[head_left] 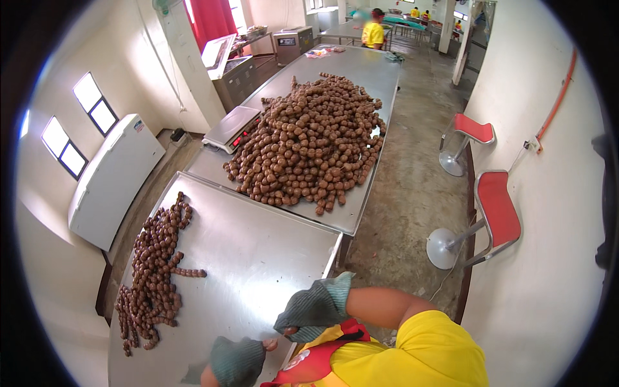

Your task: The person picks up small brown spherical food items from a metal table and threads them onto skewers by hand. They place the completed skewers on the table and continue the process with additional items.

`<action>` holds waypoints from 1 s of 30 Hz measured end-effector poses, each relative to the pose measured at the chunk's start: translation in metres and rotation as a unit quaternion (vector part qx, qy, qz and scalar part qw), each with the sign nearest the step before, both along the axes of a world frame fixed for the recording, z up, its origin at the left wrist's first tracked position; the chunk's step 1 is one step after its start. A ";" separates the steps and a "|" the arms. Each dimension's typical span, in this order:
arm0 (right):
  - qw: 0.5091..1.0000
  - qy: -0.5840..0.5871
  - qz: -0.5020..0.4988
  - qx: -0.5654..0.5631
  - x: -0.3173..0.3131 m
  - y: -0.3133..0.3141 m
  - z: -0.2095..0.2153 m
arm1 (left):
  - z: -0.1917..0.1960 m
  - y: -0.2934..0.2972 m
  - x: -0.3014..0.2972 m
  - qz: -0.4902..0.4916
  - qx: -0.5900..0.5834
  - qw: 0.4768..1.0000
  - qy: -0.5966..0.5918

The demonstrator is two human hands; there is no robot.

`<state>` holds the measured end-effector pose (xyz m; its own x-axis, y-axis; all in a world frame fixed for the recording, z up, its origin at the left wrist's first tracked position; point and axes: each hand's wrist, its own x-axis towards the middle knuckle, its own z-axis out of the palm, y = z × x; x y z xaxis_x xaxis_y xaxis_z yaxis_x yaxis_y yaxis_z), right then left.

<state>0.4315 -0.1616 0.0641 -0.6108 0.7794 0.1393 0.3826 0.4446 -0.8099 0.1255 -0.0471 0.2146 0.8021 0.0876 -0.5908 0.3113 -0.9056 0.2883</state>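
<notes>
My left hand (240,361), in a grey-green knit covering with bare fingertips showing, is low over the near edge of the steel table (238,238). Its fingers are bunched closed. Just right of it, my right hand (313,311) wears a similar covering and curls downward in front of my apron. Whatever either hand may hold is hidden or too small to name. On the left side of this table lies a smaller heap of strings of round brown sausages (155,264), apart from both hands. A far larger pile of linked sausages (316,138) covers the second table ahead.
A digital scale (233,128) stands left of the large pile. Two red-seated stools (498,209) line the right wall. A white chest freezer (116,180) is at the left wall. Steel machines (293,44) stand further back, and a person in yellow (373,32) is at the far end.
</notes>
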 end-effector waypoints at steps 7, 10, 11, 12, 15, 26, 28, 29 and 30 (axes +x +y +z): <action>0.980 0.004 -0.049 -0.194 0.054 -0.065 0.016 | 0.015 -0.002 0.022 -0.043 0.014 0.998 0.040; 0.985 -0.008 -0.118 -0.126 0.080 -0.109 0.009 | -0.017 0.007 0.000 0.039 -0.058 0.998 0.000; 0.980 0.015 -0.155 -0.121 0.087 -0.129 -0.012 | -0.016 0.009 0.000 0.042 -0.072 0.996 -0.013; 0.977 0.009 -0.191 -0.092 0.099 -0.154 -0.034 | -0.009 0.013 0.004 0.043 -0.084 0.995 -0.025; 0.959 -0.141 -0.245 -0.023 0.127 -0.214 -0.077 | -0.012 0.000 0.032 0.373 -0.319 0.863 -0.124; 0.862 0.338 -0.290 -0.242 0.056 -0.135 -0.047 | 0.092 0.176 0.329 0.052 -0.222 0.744 -0.628; 0.870 0.379 -0.268 -0.165 0.054 -0.128 -0.100 | 0.124 0.163 0.349 0.159 -0.345 0.683 -0.624; 0.874 0.400 -0.249 -0.121 0.052 -0.128 -0.132 | 0.120 0.170 0.353 0.174 -0.441 0.619 -0.627; 0.874 0.421 -0.230 -0.080 0.047 -0.130 -0.153 | 0.115 0.180 0.354 0.187 -0.527 0.544 -0.626</action>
